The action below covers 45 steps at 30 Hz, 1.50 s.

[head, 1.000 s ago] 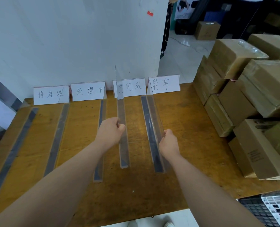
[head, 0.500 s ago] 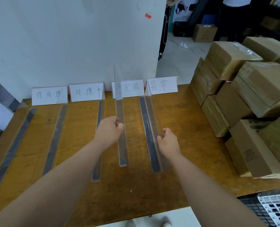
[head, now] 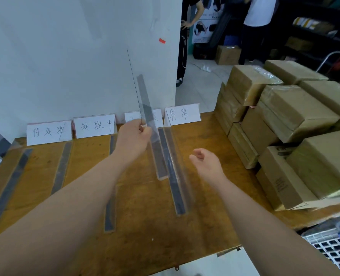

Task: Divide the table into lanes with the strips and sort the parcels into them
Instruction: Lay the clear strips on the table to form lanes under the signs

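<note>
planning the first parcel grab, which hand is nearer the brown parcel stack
Right. The right hand hovers open just left of the parcel stack; the left hand is farther left, gripping a lifted clear strip.

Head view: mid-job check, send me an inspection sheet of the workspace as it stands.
Surface: wooden table, scuffed top.
Job's things: clear strip held tilted, far end raised in front of the wall, whether its near end touches the table is unclear; four laid strips running front to back; four label cards along the back edge; taped cardboard parcels stacked on the right side.
Clutter: perforated crate past the near right corner.
Hands: left hand grips the clear strip; right hand open, holding nothing.
Cables: nothing seen.
Surroundings: white wall behind the cards; people standing beyond; cardboard box on the floor.
</note>
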Each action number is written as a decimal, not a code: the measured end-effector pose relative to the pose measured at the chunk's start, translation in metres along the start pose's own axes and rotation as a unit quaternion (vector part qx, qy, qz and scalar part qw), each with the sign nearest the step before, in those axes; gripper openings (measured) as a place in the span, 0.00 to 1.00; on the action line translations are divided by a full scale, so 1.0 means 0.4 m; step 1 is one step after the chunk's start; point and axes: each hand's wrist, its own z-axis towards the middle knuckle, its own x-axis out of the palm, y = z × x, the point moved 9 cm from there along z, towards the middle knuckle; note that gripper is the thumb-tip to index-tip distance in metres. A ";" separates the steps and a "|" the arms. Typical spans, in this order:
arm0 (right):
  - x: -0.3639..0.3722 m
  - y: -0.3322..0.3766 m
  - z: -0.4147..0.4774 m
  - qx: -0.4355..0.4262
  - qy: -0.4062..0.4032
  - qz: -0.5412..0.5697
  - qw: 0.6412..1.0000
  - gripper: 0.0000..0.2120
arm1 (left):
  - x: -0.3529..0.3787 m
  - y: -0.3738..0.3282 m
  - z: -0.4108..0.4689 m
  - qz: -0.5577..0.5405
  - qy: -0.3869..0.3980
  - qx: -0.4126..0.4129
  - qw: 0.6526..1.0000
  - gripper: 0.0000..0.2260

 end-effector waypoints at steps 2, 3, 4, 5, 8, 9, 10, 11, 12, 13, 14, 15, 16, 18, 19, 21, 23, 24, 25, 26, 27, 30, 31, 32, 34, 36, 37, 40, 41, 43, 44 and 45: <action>-0.038 0.023 -0.006 -0.016 -0.007 0.013 1.000 0.18 | 0.010 -0.048 0.008 -0.020 0.005 0.017 1.000 0.11; -0.057 0.031 -0.008 -0.023 -0.012 0.017 1.000 0.18 | 0.019 -0.073 0.010 -0.034 0.011 0.024 0.999 0.10; -0.075 0.035 -0.010 -0.027 -0.017 0.021 0.999 0.18 | 0.031 -0.094 0.012 -0.047 0.017 0.028 0.998 0.10; -0.093 0.039 -0.013 -0.031 -0.022 0.028 0.999 0.17 | 0.046 -0.111 0.014 -0.060 0.022 0.028 0.998 0.10; -0.144 0.039 -0.025 -0.046 -0.028 0.056 0.997 0.16 | 0.108 -0.164 0.011 -0.075 0.057 0.039 0.995 0.14; -0.160 0.035 -0.029 -0.049 -0.029 0.064 0.996 0.15 | 0.131 -0.183 0.006 -0.074 0.067 0.045 0.994 0.14; -0.174 0.028 -0.033 -0.050 -0.028 0.067 0.996 0.15 | 0.152 -0.200 -0.001 -0.071 0.077 0.050 0.993 0.15; -0.185 0.018 -0.036 -0.048 -0.024 0.066 0.996 0.15 | 0.177 -0.212 -0.007 -0.070 0.085 0.052 0.993 0.14; -0.196 0.004 -0.036 -0.045 -0.019 0.064 0.997 0.15 | 0.204 -0.223 -0.016 -0.071 0.097 0.053 0.991 0.13; -0.205 -0.015 -0.035 -0.040 -0.014 0.061 0.997 0.15 | 0.238 -0.228 -0.022 -0.073 0.111 0.051 0.990 0.11; -0.213 -0.038 -0.033 -0.033 -0.010 0.058 0.998 0.15 | 0.271 -0.234 -0.032 -0.072 0.127 0.048 0.988 0.08; -0.221 -0.063 -0.030 -0.024 -0.006 0.057 0.998 0.15 | 0.306 -0.235 -0.041 -0.069 0.139 0.046 0.987 0.07; -0.230 -0.093 -0.026 -0.013 -0.002 0.056 0.998 0.15 | 0.342 -0.236 -0.050 -0.065 0.149 0.043 0.986 0.07; -0.238 -0.143 -0.021 0.010 0.011 0.055 0.998 0.15 | 0.401 -0.230 -0.068 -0.060 0.167 0.028 0.984 0.09; -0.242 -0.171 -0.019 0.024 0.022 0.055 0.998 0.15 | 0.431 -0.226 -0.075 -0.059 0.174 0.018 0.983 0.08; -0.247 -0.224 -0.015 0.050 0.042 0.059 0.996 0.16 | 0.490 -0.219 -0.087 -0.047 0.189 0.001 0.981 0.04; -0.249 -0.277 -0.014 0.073 0.058 0.066 0.993 0.16 | 0.545 -0.208 -0.096 -0.028 0.203 -0.010 0.979 0.06; -0.249 -0.300 -0.014 0.085 0.065 0.070 0.992 0.16 | 0.572 -0.203 -0.101 -0.023 0.210 -0.018 0.977 0.08; -0.248 -0.322 -0.015 0.095 0.071 0.074 0.990 0.16 | 0.595 -0.196 -0.108 -0.020 0.216 -0.026 0.976 0.09; -0.245 -0.341 -0.015 0.102 0.077 0.079 0.989 0.16 | 0.618 -0.191 -0.115 -0.017 0.222 -0.033 0.974 0.07; -0.243 -0.358 -0.016 0.109 0.084 0.084 0.987 0.16 | 0.641 -0.183 -0.123 -0.012 0.230 -0.042 0.972 0.06; -0.235 -0.401 -0.012 0.129 0.102 0.108 0.980 0.17 | 0.709 -0.163 -0.149 -0.042 0.257 -0.073 0.963 0.07; -0.233 -0.412 -0.012 0.136 0.108 0.116 0.978 0.17 | 0.730 -0.160 -0.158 -0.057 0.267 -0.081 0.959 0.11; -0.231 -0.420 -0.013 0.143 0.115 0.125 0.975 0.17 | 0.751 -0.156 -0.169 -0.076 0.278 -0.092 0.953 0.14; -0.226 -0.434 -0.017 0.156 0.131 0.141 0.969 0.17 | 0.787 -0.146 -0.192 -0.136 0.292 -0.135 0.937 0.18; -0.223 -0.441 -0.020 0.155 0.143 0.143 0.967 0.18 | 0.811 -0.143 -0.209 -0.176 0.297 -0.169 0.923 0.19; -0.221 -0.444 -0.020 0.153 0.148 0.144 0.966 0.18 | 0.818 -0.145 -0.214 -0.187 0.300 -0.178 0.918 0.18; -0.215 -0.443 -0.027 0.151 0.167 0.157 0.962 0.21 | 0.820 -0.156 -0.221 -0.202 0.314 -0.185 0.909 0.16; -0.214 -0.440 -0.029 0.146 0.171 0.161 0.961 0.21 | 0.811 -0.158 -0.216 -0.184 0.307 -0.165 0.919 0.16; -0.216 -0.438 -0.031 0.141 0.168 0.157 0.963 0.22 | 0.773 -0.151 -0.193 -0.095 0.262 -0.098 0.955 0.17; -0.216 -0.442 -0.029 0.144 0.161 0.151 0.965 0.22 | 0.746 -0.140 -0.181 -0.040 0.224 -0.069 0.971 0.17; -0.217 -0.442 -0.028 0.148 0.153 0.146 0.966 0.22 | 0.716 -0.132 -0.171 0.010 0.186 -0.048 0.981 0.17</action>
